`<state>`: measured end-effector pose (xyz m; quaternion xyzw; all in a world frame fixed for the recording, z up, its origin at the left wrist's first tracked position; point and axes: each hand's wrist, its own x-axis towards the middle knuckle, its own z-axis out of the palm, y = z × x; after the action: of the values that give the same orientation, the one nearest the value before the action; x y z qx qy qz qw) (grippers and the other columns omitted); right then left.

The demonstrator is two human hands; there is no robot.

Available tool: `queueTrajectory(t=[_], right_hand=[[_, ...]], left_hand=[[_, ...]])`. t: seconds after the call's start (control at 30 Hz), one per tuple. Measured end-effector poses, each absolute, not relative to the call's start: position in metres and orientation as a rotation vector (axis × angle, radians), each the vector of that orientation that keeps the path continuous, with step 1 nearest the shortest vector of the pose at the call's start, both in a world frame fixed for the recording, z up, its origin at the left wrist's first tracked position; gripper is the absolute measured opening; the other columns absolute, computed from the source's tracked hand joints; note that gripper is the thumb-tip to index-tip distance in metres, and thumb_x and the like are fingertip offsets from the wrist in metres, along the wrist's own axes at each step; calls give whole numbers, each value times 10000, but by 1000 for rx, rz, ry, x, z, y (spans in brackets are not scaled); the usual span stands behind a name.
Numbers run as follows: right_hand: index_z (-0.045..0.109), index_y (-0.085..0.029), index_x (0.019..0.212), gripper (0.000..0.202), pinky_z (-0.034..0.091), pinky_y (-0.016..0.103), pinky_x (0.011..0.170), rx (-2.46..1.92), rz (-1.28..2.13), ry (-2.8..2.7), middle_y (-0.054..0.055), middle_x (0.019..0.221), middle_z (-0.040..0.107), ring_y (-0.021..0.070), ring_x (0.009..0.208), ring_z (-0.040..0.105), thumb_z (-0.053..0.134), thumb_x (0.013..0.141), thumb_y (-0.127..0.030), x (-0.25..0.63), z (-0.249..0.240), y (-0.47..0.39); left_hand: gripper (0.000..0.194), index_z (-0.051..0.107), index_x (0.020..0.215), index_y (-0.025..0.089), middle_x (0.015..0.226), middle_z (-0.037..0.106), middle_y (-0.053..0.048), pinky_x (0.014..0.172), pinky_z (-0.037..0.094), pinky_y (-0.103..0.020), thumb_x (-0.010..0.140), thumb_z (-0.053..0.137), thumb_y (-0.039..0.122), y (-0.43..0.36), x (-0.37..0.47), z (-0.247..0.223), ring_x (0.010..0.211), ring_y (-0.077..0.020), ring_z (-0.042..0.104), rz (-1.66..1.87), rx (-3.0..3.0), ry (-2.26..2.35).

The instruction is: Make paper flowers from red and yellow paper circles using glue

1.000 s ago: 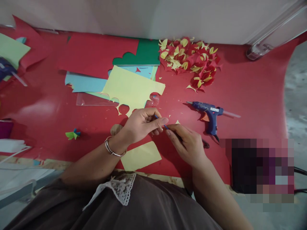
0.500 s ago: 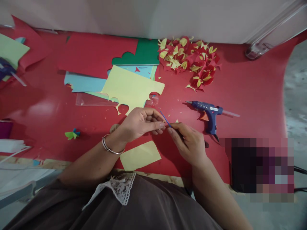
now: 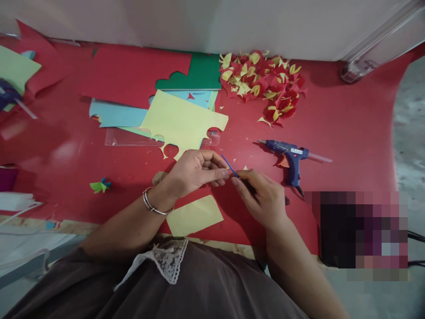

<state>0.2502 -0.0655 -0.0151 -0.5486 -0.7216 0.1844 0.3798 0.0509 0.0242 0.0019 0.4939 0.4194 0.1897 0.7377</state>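
My right hand (image 3: 262,195) pinches the lower end of a thin blue stick (image 3: 229,165) between thumb and forefinger. Close on its left, my left hand (image 3: 201,172) has its thumb and fingers pressed together. A tiny pale bit shows at its fingertips, too small to name. Below the hands a yellow paper rectangle (image 3: 195,216) lies on the red table (image 3: 348,115). Beyond them rests a larger yellow sheet (image 3: 179,117) with round cut-outs along its edge. A blue glue gun (image 3: 290,155) lies on its side to the right.
Red and yellow paper pieces (image 3: 262,79) are heaped at the back. Red (image 3: 133,71), green (image 3: 206,71) and light blue sheets (image 3: 119,114) lie back left. A small green and blue paper piece (image 3: 100,185) sits left. A blurred dark object (image 3: 337,235) stands front right.
My right hand has shifted very slightly to the right with the blue stick. Otherwise the hands and table items look the same.
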Motion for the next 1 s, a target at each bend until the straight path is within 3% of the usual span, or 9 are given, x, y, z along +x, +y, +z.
queueTrajectory(t=[0.17,0.4,0.5,0.63,0.8,1.0], right_hand=[[711,-189,1003,124,494,256,632,-1381,489,-1927,35,813,740,140,673,671,617,1075,-228,252,-21,-66],[738,-178,1011,180,484,268,621,-1393,523,-1966,38,790,730,140,656,656,583,1087,-230,252,-19,-67],[747,-192,999,216,483,269,611,-1401,557,-1970,37,775,731,138,639,642,562,1097,-248,251,-18,-68],[753,-202,1004,230,472,267,597,-1383,590,-1976,44,798,760,138,647,651,553,1103,-258,250,-18,-69],[738,-196,964,230,435,272,587,-1372,589,-2007,30,752,713,127,608,585,560,1100,-250,250,-19,-69],[700,-191,877,284,406,274,574,-1367,596,-2040,12,699,650,124,589,541,542,1105,-255,251,-20,-69]], left_hand=[[160,755,911,154,727,787,-34,526,513,-162,836,847,260,25,46,5,655,-113,739,385,1144,939],[238,722,887,156,681,767,-7,630,605,-184,764,904,248,28,43,5,642,-108,730,362,1100,821],[251,720,824,158,690,776,-25,597,598,-179,814,904,329,27,44,6,621,-111,732,370,1121,830],[416,671,697,161,650,764,-47,553,585,-178,903,834,485,25,46,7,568,-115,725,383,1134,893],[451,662,664,162,610,748,-42,487,542,-162,848,885,509,23,49,5,519,-104,696,393,1158,925],[376,700,693,149,632,760,-46,493,558,-165,781,948,417,26,45,7,534,-109,704,340,1141,916]])
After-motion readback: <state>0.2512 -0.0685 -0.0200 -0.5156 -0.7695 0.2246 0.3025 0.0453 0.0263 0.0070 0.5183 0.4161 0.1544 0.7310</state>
